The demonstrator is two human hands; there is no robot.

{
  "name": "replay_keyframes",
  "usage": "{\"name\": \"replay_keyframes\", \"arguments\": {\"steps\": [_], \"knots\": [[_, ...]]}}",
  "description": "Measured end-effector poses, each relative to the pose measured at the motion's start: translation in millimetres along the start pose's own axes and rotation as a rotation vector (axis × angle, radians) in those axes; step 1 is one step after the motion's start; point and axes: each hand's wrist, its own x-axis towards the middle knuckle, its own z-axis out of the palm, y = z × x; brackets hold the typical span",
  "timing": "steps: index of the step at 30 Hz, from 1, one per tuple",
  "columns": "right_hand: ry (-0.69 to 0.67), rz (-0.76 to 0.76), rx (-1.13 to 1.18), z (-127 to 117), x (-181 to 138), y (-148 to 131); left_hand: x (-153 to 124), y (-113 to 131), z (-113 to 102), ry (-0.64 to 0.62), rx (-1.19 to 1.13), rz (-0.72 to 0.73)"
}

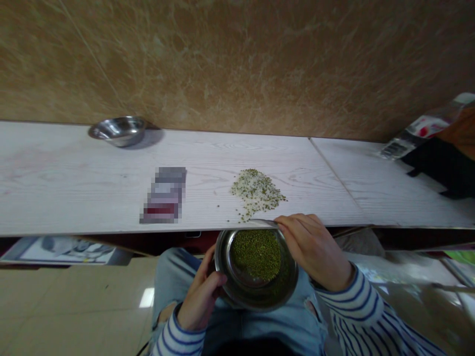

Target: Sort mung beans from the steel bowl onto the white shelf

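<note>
My left hand grips the left rim of a steel bowl, thumb over the edge. The bowl is below the table's front edge, above my lap, with green mung beans in it. At the table edge, over the bowl's upper right rim, my right hand is closed on a thin, pale metal utensil; its exact kind is unclear. Just beyond the utensil lies a pile of white grains mixed with green beans, a few strays trailing toward the edge.
A second steel bowl stands near the wall at the back left. A blurred-out rectangular object lies left of the pile. At the far right are a clear plastic bottle and a black and brown item. The white table ends above my knees.
</note>
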Motion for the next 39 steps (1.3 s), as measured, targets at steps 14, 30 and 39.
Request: {"name": "replay_keyframes", "arguments": {"steps": [14, 30, 39], "knots": [[0.012, 0.015, 0.004, 1, 1, -1, -1, 1, 0, 0.009, -0.012, 0.005], [-0.012, 0.003, 0.032, 3, 9, -4, 0, 1, -4, 0.004, 0.001, 0.006], [-0.023, -0.023, 0.096, 2, 8, -6, 0, 1, -6, -0.001, -0.016, 0.024]]}}
